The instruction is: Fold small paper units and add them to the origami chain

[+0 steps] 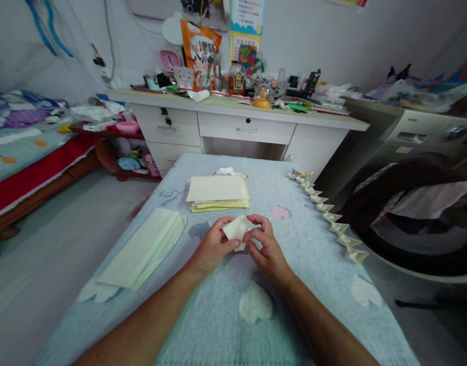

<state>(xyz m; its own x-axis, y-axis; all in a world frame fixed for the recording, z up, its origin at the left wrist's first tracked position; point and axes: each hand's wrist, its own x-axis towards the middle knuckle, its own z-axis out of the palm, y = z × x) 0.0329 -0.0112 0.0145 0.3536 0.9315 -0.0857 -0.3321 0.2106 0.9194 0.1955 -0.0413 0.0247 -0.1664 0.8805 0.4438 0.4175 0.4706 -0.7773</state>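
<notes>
A small folded piece of cream paper (pixel 236 229) is held up over the cloth between both hands. My left hand (pixel 218 240) grips its left side, thumb on the near face and fingers behind. At its right edge, my right hand (pixel 263 244) pinches the paper with curled fingers. Beyond the hands lies a stack of cream and yellow paper sheets (pixel 218 189). A bundle of long pale-green folded paper (pixel 142 249) rests on the left. Along the right edge runs a row of several folded paper pieces (pixel 332 218), nested one against another.
The table carries a blue patterned cloth (pixel 210 315). Behind it stands a white desk (pixel 241 124) crowded with jars, a snack bag (pixel 200 53) and a pink clock (pixel 169 61). A washing machine (pixel 428 132) with clothes in its doorway is at right; a bed (pixel 35 152) is at left.
</notes>
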